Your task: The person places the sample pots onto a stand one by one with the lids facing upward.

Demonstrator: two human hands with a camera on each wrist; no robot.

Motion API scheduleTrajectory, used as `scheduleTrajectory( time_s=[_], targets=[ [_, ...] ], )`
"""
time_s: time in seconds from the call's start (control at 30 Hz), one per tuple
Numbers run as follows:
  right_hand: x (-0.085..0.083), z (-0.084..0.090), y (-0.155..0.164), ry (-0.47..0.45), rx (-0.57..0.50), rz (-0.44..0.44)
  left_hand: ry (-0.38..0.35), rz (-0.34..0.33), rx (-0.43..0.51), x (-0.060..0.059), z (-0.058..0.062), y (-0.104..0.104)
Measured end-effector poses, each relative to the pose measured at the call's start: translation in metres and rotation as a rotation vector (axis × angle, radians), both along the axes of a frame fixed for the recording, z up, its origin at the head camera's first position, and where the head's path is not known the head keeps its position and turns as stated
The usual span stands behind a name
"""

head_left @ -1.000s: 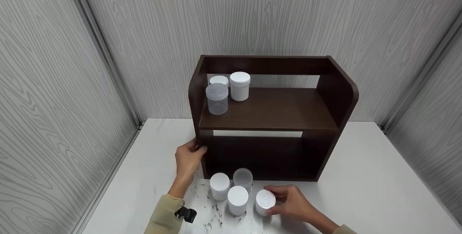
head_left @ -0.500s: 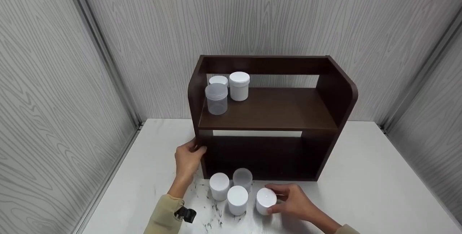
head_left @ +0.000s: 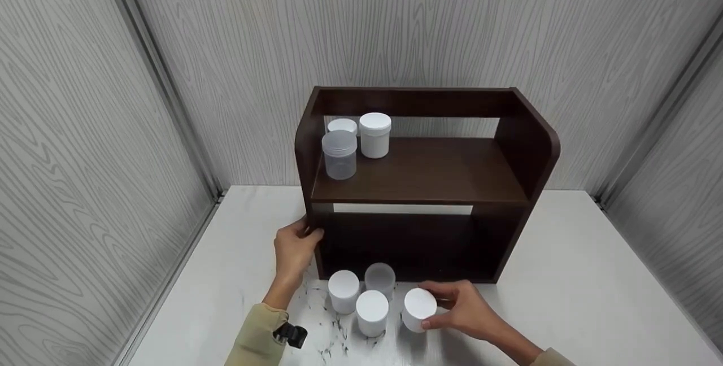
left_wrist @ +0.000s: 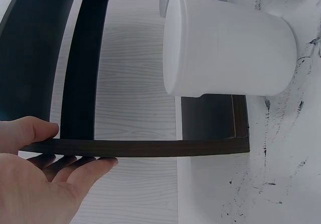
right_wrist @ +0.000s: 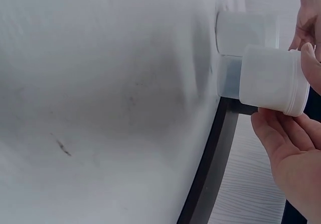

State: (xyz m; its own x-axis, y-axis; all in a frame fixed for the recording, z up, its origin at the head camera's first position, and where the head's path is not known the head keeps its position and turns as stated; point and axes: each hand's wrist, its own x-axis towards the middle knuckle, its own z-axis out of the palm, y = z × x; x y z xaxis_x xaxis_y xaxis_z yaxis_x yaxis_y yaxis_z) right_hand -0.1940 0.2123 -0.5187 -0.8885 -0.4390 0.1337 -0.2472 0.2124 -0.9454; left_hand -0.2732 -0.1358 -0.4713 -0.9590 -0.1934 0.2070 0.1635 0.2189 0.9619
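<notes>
My right hand [head_left: 469,314] grips a white lidded jar [head_left: 419,310] by its right side, thumb in front and fingers behind. In the right wrist view that jar [right_wrist: 268,78] shows between thumb and fingers, with a shadow on the tabletop beside it. On the other side, my left hand [head_left: 295,250] holds the left side panel of a dark brown two-tier shelf [head_left: 429,171]. The left wrist view has the thumb on one face of that panel [left_wrist: 150,148] and the fingers on the other. Left of the held jar stand two white jars [head_left: 372,315] and a clear jar [head_left: 380,277].
On the shelf's upper tier, at the left, are a clear jar [head_left: 340,157], a white jar [head_left: 375,137] and another white one [head_left: 342,125] partly hidden behind. Dark marks spot the white table [head_left: 197,309]. Grey wood-grain panels [head_left: 418,27] surround it on three sides.
My right hand has raised the white jar slightly and shifted it a little toward the shelf and to the right. The left hand stays on the panel.
</notes>
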Motion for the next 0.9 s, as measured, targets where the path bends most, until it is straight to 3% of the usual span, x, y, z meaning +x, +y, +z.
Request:
scheduleTrajectory(
  time_s=[0.57, 0.9],
  targets=[
    [0.001, 0.043, 0.002, 0.042, 0.006, -0.005, -0.006, 0.032, -0.022, -0.001, 0.001, 0.001],
    [0.003, 0.074, 0.005, 0.062, 0.041, -0.008, -0.016, 0.016, -0.021, -0.001, 0.001, 0.0]
  ],
)
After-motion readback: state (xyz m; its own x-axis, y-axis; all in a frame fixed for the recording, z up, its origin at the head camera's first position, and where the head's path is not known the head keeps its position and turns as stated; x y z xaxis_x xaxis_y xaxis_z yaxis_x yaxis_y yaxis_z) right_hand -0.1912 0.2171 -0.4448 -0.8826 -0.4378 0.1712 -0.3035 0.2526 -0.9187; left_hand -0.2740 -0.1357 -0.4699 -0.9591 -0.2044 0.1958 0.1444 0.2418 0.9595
